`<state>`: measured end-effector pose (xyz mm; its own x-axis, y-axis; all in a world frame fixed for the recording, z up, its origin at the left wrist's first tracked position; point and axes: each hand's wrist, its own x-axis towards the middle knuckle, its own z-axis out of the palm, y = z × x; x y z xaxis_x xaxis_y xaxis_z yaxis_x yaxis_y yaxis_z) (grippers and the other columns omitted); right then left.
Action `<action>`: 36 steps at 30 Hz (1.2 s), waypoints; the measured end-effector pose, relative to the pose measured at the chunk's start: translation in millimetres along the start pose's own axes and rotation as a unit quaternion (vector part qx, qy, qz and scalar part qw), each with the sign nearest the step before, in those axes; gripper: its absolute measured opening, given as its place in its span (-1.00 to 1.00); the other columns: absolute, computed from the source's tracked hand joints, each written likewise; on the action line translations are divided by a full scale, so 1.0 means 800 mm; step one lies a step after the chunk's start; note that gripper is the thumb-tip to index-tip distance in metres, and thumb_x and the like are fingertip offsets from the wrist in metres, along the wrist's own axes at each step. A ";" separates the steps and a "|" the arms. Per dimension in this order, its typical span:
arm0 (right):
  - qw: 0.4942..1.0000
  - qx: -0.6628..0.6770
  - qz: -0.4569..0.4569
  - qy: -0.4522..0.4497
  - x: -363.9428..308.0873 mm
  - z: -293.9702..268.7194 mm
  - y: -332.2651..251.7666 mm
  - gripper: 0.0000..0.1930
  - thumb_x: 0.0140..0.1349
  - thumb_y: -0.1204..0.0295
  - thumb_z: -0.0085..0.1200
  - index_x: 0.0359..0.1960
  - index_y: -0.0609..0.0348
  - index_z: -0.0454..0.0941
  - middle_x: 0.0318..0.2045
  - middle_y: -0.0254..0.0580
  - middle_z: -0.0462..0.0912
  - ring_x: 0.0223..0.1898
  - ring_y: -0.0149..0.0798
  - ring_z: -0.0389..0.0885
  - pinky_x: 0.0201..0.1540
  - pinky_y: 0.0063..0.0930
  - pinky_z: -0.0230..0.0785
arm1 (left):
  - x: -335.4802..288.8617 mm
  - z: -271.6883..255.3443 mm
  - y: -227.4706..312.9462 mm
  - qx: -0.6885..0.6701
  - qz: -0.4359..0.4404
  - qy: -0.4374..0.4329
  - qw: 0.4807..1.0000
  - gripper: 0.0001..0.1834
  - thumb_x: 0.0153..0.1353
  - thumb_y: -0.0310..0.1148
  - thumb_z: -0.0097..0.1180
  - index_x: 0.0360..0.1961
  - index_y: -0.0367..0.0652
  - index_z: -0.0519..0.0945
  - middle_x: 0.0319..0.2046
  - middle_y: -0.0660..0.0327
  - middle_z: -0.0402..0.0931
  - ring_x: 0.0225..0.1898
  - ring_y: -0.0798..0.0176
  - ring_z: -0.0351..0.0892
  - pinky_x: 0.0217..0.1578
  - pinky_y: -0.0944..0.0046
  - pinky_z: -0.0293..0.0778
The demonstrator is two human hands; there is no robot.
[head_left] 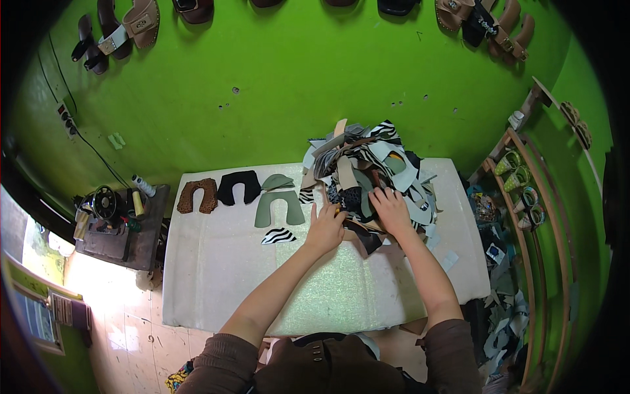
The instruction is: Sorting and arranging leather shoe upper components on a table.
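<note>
A tall heap of leather and fabric scraps [346,172], in black, grey, tan, white and zebra stripes, rises on the table's right half. My left hand [326,226] touches the heap's near left edge, fingers stretched apart, some tips hidden among scraps. Spread over the heap's front is my right hand [392,211], its fingers open on dark and grey pieces. Left of the heap lie U-shaped cut pieces: a brown spotted one [205,196], a black one [239,187] and a sage green one [280,209]. Behind the green U are curved green pieces [278,182]; before it, a zebra-striped piece [279,236].
The pieces lie on a white-covered table [216,282]. A sewing machine [105,205] with thread spools stands on a dark stand at left. To the right are a wooden rack [525,262] holding green sandals and a floor pile of scraps [504,308]. Sandals hang along the green wall [275,98].
</note>
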<state>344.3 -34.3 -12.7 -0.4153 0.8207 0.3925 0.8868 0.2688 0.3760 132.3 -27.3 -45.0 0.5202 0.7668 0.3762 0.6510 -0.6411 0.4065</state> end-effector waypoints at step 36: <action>0.966 0.251 0.055 -0.006 -0.010 -0.026 -0.012 -0.55 -0.24 0.43 0.19 -0.17 0.11 0.46 -0.14 -0.24 0.38 -0.04 -0.15 0.28 0.01 -0.20 0.06 | 0.030 0.035 0.022 -0.446 -0.226 -0.087 0.862 -0.50 0.19 -0.18 -0.01 0.02 -0.37 0.33 -0.23 0.08 0.48 -0.22 0.31 0.47 -0.18 0.38 0.38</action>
<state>334.9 -54.4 -1.8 -0.3132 0.8628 0.3968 0.9133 0.3882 -0.1232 171.7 -19.1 -51.9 0.4499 0.8889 -0.0867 0.1656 0.0124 0.9861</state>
